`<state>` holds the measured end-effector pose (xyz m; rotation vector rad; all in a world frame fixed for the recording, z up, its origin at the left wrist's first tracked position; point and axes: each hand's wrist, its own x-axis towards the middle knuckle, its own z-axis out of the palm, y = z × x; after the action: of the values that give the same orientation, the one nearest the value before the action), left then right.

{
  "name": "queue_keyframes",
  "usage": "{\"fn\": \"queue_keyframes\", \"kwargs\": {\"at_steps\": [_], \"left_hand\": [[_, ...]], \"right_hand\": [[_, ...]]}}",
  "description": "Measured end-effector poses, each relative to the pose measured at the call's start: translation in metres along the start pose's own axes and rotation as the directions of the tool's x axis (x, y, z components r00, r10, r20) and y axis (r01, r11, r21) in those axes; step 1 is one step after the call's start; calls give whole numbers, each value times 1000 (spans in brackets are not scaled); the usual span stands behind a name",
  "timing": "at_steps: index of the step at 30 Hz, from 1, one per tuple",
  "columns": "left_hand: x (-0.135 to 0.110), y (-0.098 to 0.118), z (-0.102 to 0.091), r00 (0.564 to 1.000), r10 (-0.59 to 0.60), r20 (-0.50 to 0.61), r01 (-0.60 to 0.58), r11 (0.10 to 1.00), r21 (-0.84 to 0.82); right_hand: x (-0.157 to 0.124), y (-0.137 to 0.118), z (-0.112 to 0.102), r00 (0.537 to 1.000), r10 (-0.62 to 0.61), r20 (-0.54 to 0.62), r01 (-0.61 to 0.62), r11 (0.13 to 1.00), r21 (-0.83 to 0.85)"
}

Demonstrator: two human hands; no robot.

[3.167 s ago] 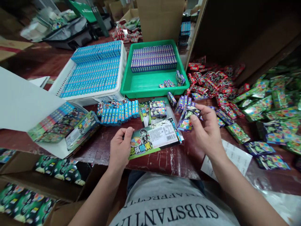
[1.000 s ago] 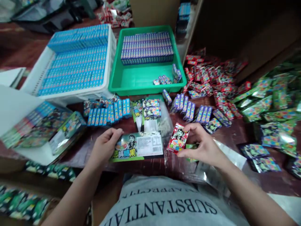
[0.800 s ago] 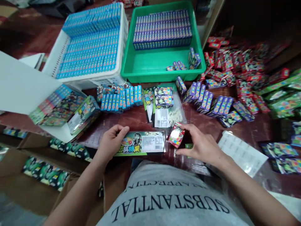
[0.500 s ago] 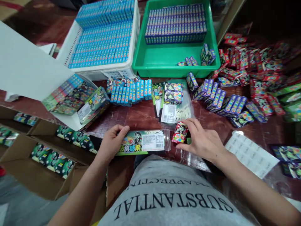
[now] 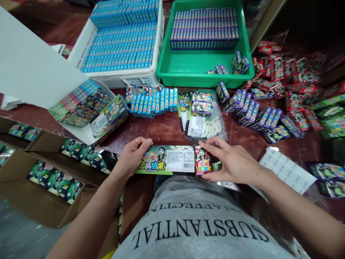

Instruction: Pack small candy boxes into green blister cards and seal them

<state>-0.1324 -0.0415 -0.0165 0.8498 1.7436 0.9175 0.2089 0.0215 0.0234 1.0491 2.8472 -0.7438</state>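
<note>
At the table's front edge lies a flat candy package (image 5: 179,160) with a green printed card and a white label. My left hand (image 5: 134,154) pinches its left end between thumb and fingers. A small red candy box (image 5: 202,160) sits against the package's right end, where my right hand (image 5: 231,160) grips it between thumb and fingers. Part of a small green packet (image 5: 217,165) shows beneath the right palm. Whether the red box is inside the clear sleeve end, I cannot tell. Beyond the hands, two purple boxes (image 5: 202,102) rest on similar printed cards (image 5: 195,126).
Blue boxes fill a white crate (image 5: 159,54); purple boxes stand in a green tray (image 5: 194,66). Loose blue boxes (image 5: 152,102), purple boxes (image 5: 248,109) and red packs (image 5: 277,68) lie around. A display box (image 5: 83,108) stands left, cartons (image 5: 32,180) below it, a sticker sheet (image 5: 287,172) right.
My right hand has brought the red box left and straightened it, closing the gap to the package's right end. My left hand keeps its hold on the package.
</note>
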Motion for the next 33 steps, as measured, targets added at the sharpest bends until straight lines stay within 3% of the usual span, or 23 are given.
{"fn": "queue_keyframes", "kwargs": {"at_steps": [5,8,12,15,16,17,19,20,21,27,33], "left_hand": [[-3,9,9,993,79,-82,-77,997,29],[-5,15,13,988,134,-77,-127,988,87],[-7,16,18,993,100,-66,-96,993,63],[-7,12,23,997,51,-62,-53,998,-29],[-7,11,26,998,32,-62,-36,997,-66],[-8,9,28,998,16,-68,-23,995,-102],[-9,5,35,996,7,-87,-21,987,-158],[-10,4,39,995,16,-98,-33,984,-173],[-12,3,43,993,32,-110,-51,983,-176],[-17,7,61,964,153,-216,-182,976,-117],[-12,9,56,962,128,-242,-176,966,-188]], "right_hand": [[2,-7,4,998,42,-39,-49,976,-214],[1,-12,6,997,59,-43,-67,971,-230],[-2,-15,4,993,40,-114,-48,997,-65],[-1,-12,6,959,113,-259,-50,969,241],[0,-10,7,915,196,-353,-60,931,360],[3,-8,9,838,308,-451,-73,881,467],[10,-4,14,617,531,-581,-111,789,604],[14,-3,16,528,594,-607,-133,764,632],[18,-3,18,486,619,-616,-152,755,639],[21,-12,21,559,561,-610,-188,803,566],[4,-14,26,672,548,-499,-139,755,641]]}}
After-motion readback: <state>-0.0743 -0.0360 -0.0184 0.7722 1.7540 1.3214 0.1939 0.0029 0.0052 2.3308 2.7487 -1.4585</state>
